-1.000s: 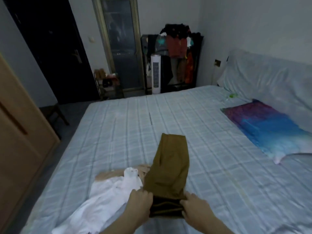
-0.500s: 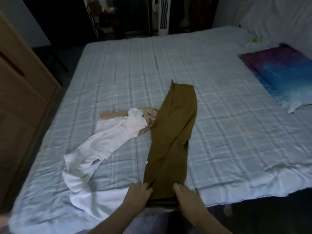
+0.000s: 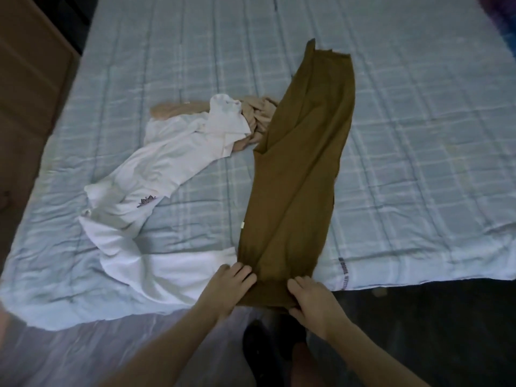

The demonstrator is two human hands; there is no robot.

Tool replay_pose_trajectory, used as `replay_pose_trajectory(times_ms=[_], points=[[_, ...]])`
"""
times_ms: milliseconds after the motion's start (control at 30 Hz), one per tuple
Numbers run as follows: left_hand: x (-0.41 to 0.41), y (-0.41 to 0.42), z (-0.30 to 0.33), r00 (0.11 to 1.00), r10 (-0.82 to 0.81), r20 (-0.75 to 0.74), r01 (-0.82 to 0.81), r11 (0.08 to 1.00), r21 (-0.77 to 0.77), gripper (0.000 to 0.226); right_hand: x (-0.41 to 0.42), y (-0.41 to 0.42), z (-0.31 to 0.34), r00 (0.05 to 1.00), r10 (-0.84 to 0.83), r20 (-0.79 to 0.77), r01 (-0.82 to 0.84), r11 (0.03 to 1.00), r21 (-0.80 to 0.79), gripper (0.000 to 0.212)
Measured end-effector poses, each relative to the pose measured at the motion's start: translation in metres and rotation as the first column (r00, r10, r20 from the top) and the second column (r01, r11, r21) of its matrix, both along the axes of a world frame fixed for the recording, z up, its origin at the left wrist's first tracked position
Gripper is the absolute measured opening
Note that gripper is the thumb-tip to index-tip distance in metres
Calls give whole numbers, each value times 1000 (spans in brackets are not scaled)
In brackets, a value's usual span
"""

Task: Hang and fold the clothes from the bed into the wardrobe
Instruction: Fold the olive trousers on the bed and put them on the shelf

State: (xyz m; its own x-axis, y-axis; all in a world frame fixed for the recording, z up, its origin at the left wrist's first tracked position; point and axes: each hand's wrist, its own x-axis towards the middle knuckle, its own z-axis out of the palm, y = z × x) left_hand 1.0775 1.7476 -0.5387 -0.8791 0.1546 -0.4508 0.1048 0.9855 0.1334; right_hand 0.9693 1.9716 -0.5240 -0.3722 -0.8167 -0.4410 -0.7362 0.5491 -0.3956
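Both our hands grip the near end of the brown trousers (image 3: 301, 163).

Our left hand (image 3: 227, 289) and right hand (image 3: 314, 298) clamp its bottom-centre corners; it stretches toward upper right across the bed (image 3: 418, 135), white garment (image 3: 156, 174) lying left.

A pair of trousers (image 3: 298, 174) lies lengthwise on the bed (image 3: 418, 135), its near end at the bed's near edge between the left hand (image 3: 226, 289) and the right hand (image 3: 315, 301). A shirt (image 3: 156, 174) sprawls to its left toward the near-left corner. A crumpled garment (image 3: 255, 114) lies between them, partly under the shirt.
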Motion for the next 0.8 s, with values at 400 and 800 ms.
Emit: replay_pose_trajectory(times_ms=[400, 800], points=[[-67, -9, 104, 758, 531, 379, -639, 491, 592, 10, -58, 7, 85, 868, -264, 420, 217, 963, 157, 101], [-302, -45, 129, 687, 573, 447, -693, 332, 640, 44, -289, -35, 105, 717, -476, 509, 587, 806, -74, 25]])
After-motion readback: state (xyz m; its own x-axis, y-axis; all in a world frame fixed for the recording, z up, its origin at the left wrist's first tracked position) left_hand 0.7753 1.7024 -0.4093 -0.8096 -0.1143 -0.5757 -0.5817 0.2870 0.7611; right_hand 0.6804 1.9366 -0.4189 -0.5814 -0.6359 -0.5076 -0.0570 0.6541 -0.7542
